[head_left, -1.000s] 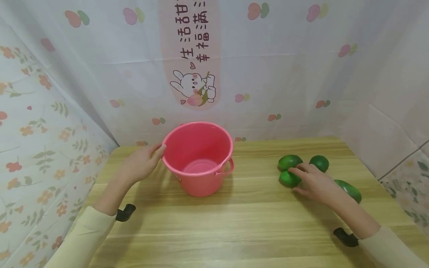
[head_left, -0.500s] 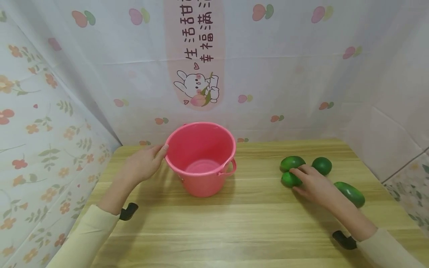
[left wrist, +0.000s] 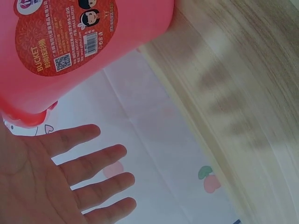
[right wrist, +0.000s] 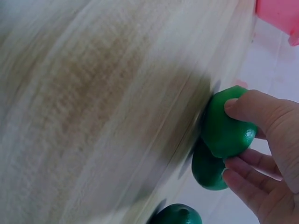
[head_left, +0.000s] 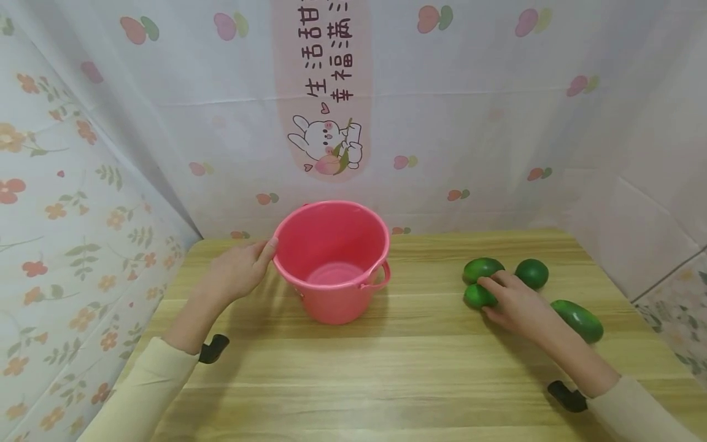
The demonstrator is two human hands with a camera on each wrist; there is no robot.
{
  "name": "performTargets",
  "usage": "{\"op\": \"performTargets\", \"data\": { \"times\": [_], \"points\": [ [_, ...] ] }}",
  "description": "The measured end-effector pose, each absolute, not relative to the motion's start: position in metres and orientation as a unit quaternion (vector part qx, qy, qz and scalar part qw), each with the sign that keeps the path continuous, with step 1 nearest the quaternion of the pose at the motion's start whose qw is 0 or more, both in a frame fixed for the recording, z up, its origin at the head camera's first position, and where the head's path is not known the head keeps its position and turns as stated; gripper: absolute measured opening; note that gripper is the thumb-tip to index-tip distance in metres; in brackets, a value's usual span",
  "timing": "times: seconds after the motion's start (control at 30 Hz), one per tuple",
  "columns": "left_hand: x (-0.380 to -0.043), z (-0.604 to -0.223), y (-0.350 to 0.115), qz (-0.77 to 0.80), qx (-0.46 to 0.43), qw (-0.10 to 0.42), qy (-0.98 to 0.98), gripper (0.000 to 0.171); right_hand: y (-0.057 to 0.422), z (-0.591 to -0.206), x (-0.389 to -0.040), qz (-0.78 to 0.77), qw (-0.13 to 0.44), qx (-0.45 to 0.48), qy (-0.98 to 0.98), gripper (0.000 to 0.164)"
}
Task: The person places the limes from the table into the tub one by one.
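Note:
A pink bucket stands upright on the table, its inside bare and a red label on its side. My left hand is at the bucket's left rim, the thumb against it; in the left wrist view its fingers are straight and spread, apart from the wall. My right hand pinches a small green lime, with the thumb on its near side and a finger behind it. The lime appears to be at the tabletop. Just behind lies a longer green fruit, close to the fingers.
A round dark green fruit lies to the right, and a long green mango-like fruit lies beside the right wrist. The bucket's handle hangs on its right side. Patterned curtains close off the table's back and sides.
The head view has shifted slightly, so everything appears a little further right. Both hands keep their places at the bucket and the lime.

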State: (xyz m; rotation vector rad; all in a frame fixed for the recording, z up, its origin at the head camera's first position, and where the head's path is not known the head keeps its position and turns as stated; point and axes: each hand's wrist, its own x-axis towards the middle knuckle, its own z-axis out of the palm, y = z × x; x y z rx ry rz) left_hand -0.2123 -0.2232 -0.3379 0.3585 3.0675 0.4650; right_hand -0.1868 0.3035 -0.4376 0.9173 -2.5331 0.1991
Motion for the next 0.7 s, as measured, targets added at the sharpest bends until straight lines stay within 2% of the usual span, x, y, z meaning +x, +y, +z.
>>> {"op": "performTargets", "data": {
  "times": [0.7],
  "points": [
    [-0.2108,-0.339,-0.2215,0.145,0.098,0.014,0.984,0.073,0.2959,-0.4321,-0.1881,0.083,0.222,0.351,-0.906,0.055]
  ]
}}
